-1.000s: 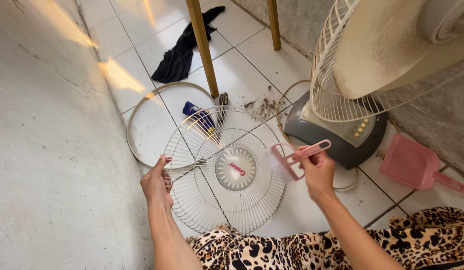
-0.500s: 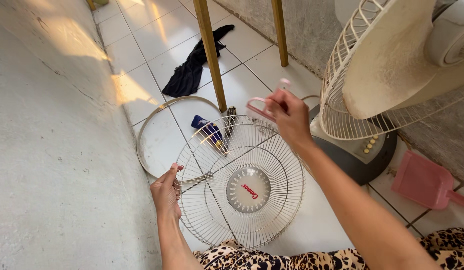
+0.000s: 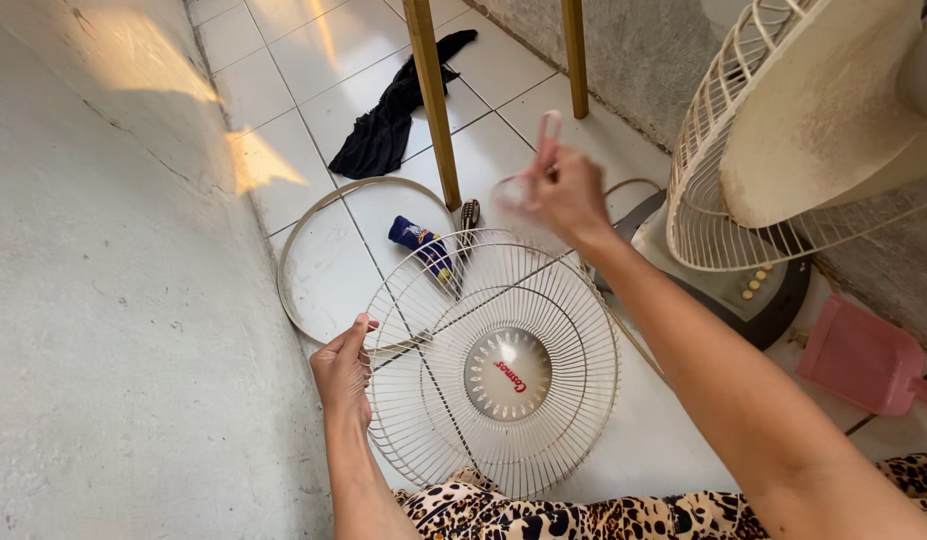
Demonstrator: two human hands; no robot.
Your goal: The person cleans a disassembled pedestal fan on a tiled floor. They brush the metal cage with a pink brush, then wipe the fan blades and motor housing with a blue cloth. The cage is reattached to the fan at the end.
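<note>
**Fan grille in my left hand, brush in my right**

At the far left is the grey wall (image 3: 94, 330), with a patch of sunlight high on it. My left hand (image 3: 346, 372) grips the left rim of the round wire fan grille (image 3: 494, 365), thumb over the wires and fingers curled behind, so the grille stands tilted over the white tiled floor (image 3: 314, 60) with its round centre cap facing me. Behind the grille a thin ring (image 3: 294, 240) lies flat on the tiles, and a small blue bottle (image 3: 422, 245) lies just past the grille's top edge. Further back a dark cloth (image 3: 394, 120) lies crumpled beside a wooden leg (image 3: 432, 100). My right hand (image 3: 564, 195) is above the grille's upper right edge, closed around a pale pink brush (image 3: 546, 135); it is blurred, so I cannot tell whether it touches the wires. To the right stands the fan (image 3: 814, 140), its cage and blade dusty, on a dark base (image 3: 774, 300). A pink dustpan (image 3: 864, 360) lies at the far right.
</note>
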